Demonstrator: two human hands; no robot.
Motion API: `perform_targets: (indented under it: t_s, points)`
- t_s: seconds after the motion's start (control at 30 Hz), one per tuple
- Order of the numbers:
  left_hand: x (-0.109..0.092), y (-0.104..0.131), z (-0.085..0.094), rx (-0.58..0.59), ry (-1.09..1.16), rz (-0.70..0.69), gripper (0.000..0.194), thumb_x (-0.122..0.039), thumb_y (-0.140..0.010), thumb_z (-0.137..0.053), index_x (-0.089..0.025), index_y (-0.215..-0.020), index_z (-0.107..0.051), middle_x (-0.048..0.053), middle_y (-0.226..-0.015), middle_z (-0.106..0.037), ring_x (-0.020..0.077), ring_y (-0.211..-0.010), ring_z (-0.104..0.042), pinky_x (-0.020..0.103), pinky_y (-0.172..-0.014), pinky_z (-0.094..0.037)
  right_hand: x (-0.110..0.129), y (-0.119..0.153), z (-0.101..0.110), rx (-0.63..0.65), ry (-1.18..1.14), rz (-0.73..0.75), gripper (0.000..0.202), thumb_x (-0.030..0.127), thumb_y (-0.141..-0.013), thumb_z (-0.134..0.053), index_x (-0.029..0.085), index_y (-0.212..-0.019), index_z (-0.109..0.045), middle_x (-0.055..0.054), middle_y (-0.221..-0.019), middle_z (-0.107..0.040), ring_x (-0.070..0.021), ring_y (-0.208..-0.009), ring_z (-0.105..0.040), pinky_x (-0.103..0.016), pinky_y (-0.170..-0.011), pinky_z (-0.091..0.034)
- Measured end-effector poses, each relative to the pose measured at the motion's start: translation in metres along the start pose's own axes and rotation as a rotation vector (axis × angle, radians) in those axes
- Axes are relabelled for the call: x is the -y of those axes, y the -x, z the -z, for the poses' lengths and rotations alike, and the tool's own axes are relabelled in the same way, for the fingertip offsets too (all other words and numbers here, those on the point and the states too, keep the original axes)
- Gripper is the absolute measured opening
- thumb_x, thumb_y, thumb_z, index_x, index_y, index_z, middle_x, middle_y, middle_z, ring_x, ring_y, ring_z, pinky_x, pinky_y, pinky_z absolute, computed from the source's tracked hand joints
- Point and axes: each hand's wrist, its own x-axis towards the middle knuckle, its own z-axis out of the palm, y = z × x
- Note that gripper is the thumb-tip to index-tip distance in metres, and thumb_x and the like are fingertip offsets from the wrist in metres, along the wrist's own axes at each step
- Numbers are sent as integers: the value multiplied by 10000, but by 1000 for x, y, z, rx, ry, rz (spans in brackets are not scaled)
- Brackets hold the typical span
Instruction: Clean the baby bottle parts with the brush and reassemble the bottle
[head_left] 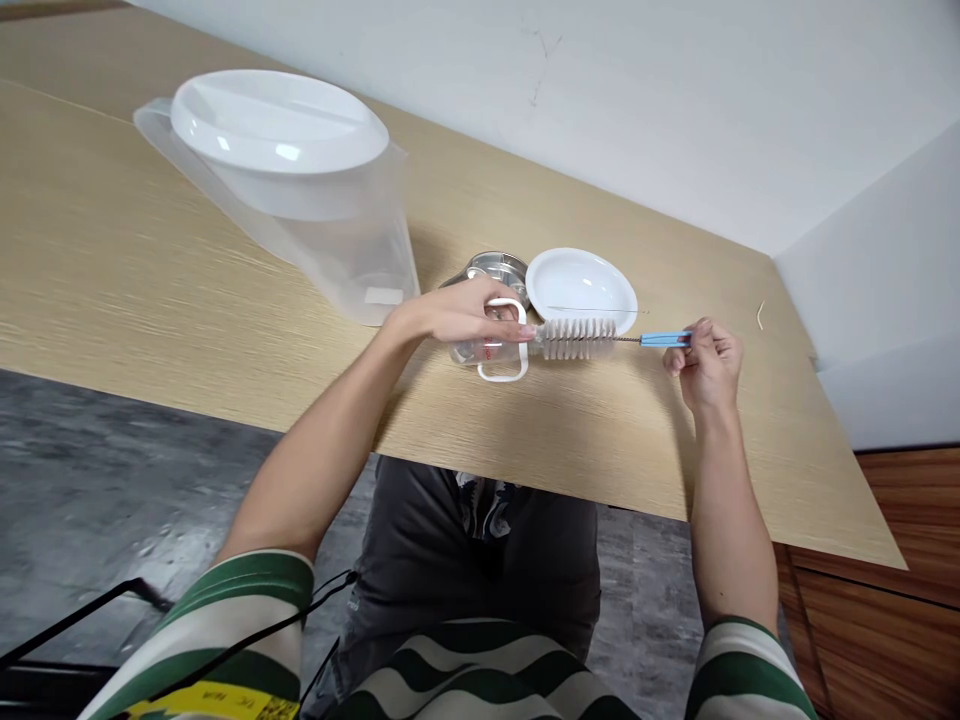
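Note:
My left hand (476, 312) is closed around a clear baby bottle (466, 351) with a white two-handled ring (502, 377), held on its side with the mouth to the right. In my right hand (707, 362) is the blue handle of a bottle brush (577, 338), its twisted wire and pale bristles pointing left. The brush tip is at the bottle's mouth; how far it reaches inside I cannot tell. Behind my left hand sits a round metal container (499, 264), partly hidden. A white oval bowl (581, 280) stands just behind the brush.
A large translucent pitcher (330, 250) with a white lid (281, 120) stands on the left of the wooden table (225, 320). A small pale curved strip (760, 316) lies at the right. A white wall (637, 110) runs along the back edge.

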Motion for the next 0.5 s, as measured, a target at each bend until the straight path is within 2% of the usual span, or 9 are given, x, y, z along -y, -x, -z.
perform_targets:
  t_s: [0.1, 0.2, 0.3, 0.4, 0.5]
  points:
    - [0, 0, 0, -9, 15, -12, 464, -622, -818, -692, -158, -829, -698, 48, -738, -661, 156, -669, -593, 263, -598, -400, 4, 1, 2, 18, -21, 5, 426, 626, -791, -780, 235, -832, -618, 76, -512, -522, -81, -374, -481, -212, -362, -398]
    - [-1, 1, 1, -32, 38, -3, 477, -626, -808, -697, -152, -854, -714, 51, -751, -666, 158, -676, -602, 268, -601, -426, 7, 2, 4, 48, -33, 25, 423, 554, -766, -833, 288, -1026, -632, 74, -642, -594, -77, -428, -512, -212, -385, -441]
    - [-2, 2, 1, -41, 54, 6, 479, -629, -806, -704, -154, -866, -718, 45, -745, -665, 154, -654, -600, 271, -594, -433, 6, 3, 4, 48, -18, 53, 418, 528, -738, -866, 279, -975, -627, 79, -677, -595, -65, -421, -523, -201, -364, -439]
    - [0, 2, 1, -24, 72, 5, 464, -626, -816, -705, -164, -853, -707, 47, -739, -672, 151, -626, -608, 261, -564, -417, 2, 2, 3, 25, 12, 64, 436, 598, -748, -830, 246, -901, -625, 80, -603, -582, -84, -416, -562, -209, -380, -478]
    - [1, 1, 0, -7, 80, 8, 455, -625, -804, -719, -172, -835, -697, 49, -735, -675, 151, -616, -609, 256, -550, -408, -3, 1, 1, -52, 47, 84, 479, 635, -744, -811, 219, -753, -574, 88, -523, -526, -89, -399, -561, -208, -390, -489]
